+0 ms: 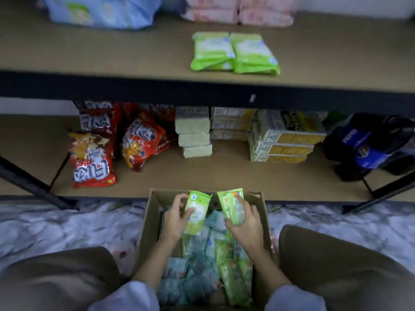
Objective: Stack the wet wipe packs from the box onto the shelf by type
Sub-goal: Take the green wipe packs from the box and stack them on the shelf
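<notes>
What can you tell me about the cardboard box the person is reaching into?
The cardboard box is plain brown, open at the top, and sits on the floor between the person's knees, right in front of the lower shelf. It is filled with loosely piled green packs and pale blue-green packs in soft wrappers. Above it, the left hand and the right hand each hold a green pack.

Two hands (177,217) each hold one green pack (197,213). Two stacks of green packs (233,52) lie on the shelf (112,55), one open box (155,212) below. Three red snack bags (92,158) show clearly.
</notes>
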Motion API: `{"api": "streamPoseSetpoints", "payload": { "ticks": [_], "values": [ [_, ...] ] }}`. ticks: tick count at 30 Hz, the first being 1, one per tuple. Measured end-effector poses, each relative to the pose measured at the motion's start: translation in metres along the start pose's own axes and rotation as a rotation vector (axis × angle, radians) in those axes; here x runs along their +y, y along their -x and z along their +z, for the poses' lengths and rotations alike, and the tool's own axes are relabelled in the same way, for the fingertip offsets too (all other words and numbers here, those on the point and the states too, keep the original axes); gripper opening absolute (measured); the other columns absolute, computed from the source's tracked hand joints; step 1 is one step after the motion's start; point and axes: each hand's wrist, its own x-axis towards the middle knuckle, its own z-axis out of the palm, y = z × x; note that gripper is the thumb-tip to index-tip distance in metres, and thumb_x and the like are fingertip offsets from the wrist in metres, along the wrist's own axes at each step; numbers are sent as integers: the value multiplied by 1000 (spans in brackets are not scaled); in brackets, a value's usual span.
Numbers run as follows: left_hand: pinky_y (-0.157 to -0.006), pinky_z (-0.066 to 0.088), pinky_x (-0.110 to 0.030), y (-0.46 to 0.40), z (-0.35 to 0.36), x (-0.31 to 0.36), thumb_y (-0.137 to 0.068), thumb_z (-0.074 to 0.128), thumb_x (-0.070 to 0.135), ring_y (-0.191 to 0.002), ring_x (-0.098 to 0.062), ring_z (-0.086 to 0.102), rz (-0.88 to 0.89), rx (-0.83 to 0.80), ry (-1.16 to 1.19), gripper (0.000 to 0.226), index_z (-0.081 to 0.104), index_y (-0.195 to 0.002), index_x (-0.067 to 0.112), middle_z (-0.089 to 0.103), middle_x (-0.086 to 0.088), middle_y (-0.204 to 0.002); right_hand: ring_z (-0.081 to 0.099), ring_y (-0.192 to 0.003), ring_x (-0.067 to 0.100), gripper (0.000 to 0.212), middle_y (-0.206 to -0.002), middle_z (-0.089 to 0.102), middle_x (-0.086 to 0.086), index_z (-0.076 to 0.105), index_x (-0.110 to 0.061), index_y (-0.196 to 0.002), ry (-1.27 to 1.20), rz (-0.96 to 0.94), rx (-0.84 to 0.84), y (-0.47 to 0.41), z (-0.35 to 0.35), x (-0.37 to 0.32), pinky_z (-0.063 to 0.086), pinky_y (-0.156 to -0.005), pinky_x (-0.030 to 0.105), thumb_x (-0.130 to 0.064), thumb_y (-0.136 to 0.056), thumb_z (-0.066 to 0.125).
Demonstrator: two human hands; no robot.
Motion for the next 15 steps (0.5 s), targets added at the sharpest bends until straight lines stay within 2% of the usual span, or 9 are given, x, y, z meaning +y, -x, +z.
{"api": "streamPoseSetpoints", "payload": {
  "ticks": [4, 7, 9, 12, 15],
  "values": [
    [-62, 41, -31, 8, -23, 62, -89, 59, 11, -68, -20, 50, 185, 63, 1, 32, 49, -119, 15, 52, -5, -80, 52, -109, 26, 73, -115, 51, 5, 41, -30, -138, -45, -138, 79, 9, -41, -41, 45, -84, 33, -24, -73, 73],
    [-62, 37, -21, 16, -42, 107, -90, 57, 11, -76, -16, 49, 309, 84, 3, 24, 54, -113, 19, 48, 9, -80, 50, -109, 20, 72, -115, 50, 1, 38, -33, -138, -65, -225, 142, 14, -72, -72, 44, -81, 29, -26, -75, 72],
    [-62, 38, -17, 20, -55, 133, -91, 57, 13, -78, -17, 52, 377, 79, 13, 25, 54, -107, 32, 51, 9, -83, 48, -109, 15, 71, -116, 49, -2, 38, -33, -138, -108, -282, 192, 15, -94, -92, 39, -81, 23, -26, -75, 72],
    [-57, 39, -15, 26, -73, 170, -90, 57, 14, -69, -18, 52, 476, 119, 57, 36, 49, -102, 47, 54, 2, -82, 42, -104, 3, 70, -115, 46, -8, 38, -34, -137, -143, -360, 256, 17, -127, -123, 34, -82, 19, -28, -77, 71],
    [-54, 39, -9, 33, -90, 207, -90, 57, 14, -66, -10, 50, 536, 155, 122, 33, 51, -103, 43, 55, 9, -82, 41, -99, 1, 69, -111, 45, -10, 38, -34, -137, -154, -424, 327, 18, -153, -147, 36, -80, 21, -29, -76, 72]
  ]
}}
